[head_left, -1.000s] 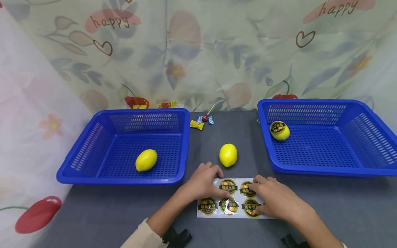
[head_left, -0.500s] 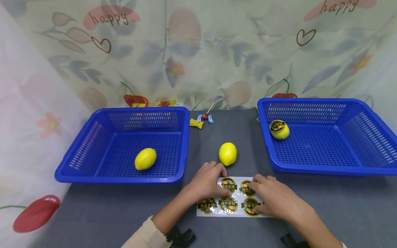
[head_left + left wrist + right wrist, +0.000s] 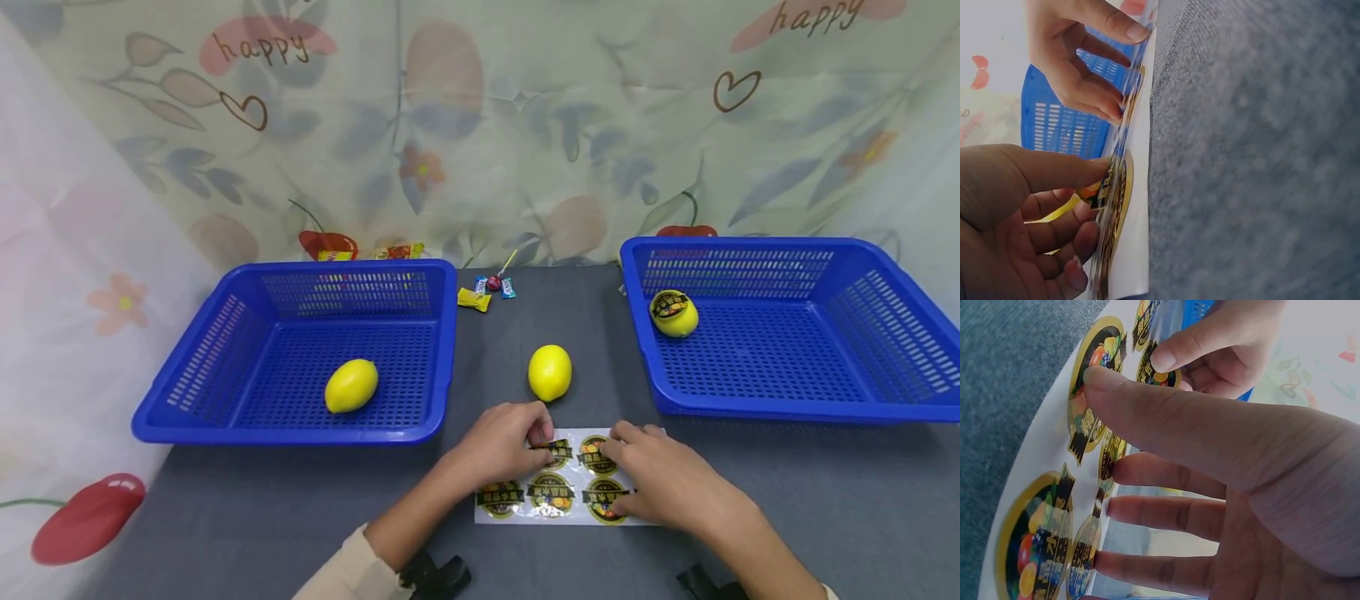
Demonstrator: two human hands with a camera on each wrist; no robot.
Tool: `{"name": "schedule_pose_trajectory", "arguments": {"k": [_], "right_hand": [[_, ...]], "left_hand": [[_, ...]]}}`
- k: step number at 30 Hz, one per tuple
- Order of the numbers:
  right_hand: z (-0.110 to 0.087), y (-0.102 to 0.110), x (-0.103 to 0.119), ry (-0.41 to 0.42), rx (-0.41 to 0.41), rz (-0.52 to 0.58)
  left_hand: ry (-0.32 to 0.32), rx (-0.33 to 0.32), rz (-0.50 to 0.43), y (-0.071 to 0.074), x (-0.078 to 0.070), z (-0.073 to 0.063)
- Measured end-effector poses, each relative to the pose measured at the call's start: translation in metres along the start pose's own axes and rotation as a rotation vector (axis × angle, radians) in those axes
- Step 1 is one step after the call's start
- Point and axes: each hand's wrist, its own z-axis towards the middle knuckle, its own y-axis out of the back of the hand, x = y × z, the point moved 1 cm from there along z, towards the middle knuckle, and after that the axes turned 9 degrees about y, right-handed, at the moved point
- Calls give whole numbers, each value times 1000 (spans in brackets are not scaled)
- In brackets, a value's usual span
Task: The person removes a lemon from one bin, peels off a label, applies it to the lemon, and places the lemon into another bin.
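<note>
A white sheet of round black-and-gold fruit stickers (image 3: 579, 478) lies flat on the dark cloth in front of me. My left hand (image 3: 497, 446) pinches one sticker (image 3: 1093, 194) of the far row between thumb and forefinger, its edge lifted off the backing. With thumb and fingertips spread, my right hand (image 3: 671, 479) presses the right part of the sheet down. In the right wrist view its thumb lies across a near-row sticker (image 3: 1029, 550) area. Just beyond the sheet rests a plain yellow lemon (image 3: 550, 372).
On the left, a blue basket (image 3: 292, 436) holds one plain lemon (image 3: 351, 386). The right blue basket (image 3: 795, 411) holds a lemon (image 3: 674, 314) bearing a sticker. Small wrapped candies (image 3: 474, 300) and a lollipop (image 3: 494, 283) lie at the back by the printed curtain (image 3: 517, 150).
My left fingers have drawn in toward the thumb and now pinch a far-row sticker, lifting its edge. The right hand stays in place on the sheet.
</note>
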Motion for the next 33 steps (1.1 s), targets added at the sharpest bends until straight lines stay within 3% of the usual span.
{"name": "schedule_pose_trajectory", "arguments": {"k": [6, 10, 13, 16, 23, 27, 30, 33], "right_hand": [[1, 0, 0, -5, 5, 6], [1, 0, -1, -8, 4, -1], [1, 1, -2, -2, -14, -15], [1, 3, -4, 26, -56, -37], [5, 6, -4, 55, -206, -54], [17, 6, -1, 26, -355, 64], [29, 6, -1, -23, -439, 235], [42, 8, -6, -77, -468, 427]], "left_hand": [[40, 71, -217, 5, 4, 3], [35, 71, -390, 10, 8, 6], [21, 25, -509, 12, 10, 8], [26, -61, -616, 11, 10, 13], [100, -254, -831, 9, 9, 31], [132, -320, -890, 10, 9, 42], [149, -354, -899, 12, 9, 50], [157, -382, -872, 13, 9, 56]]}}
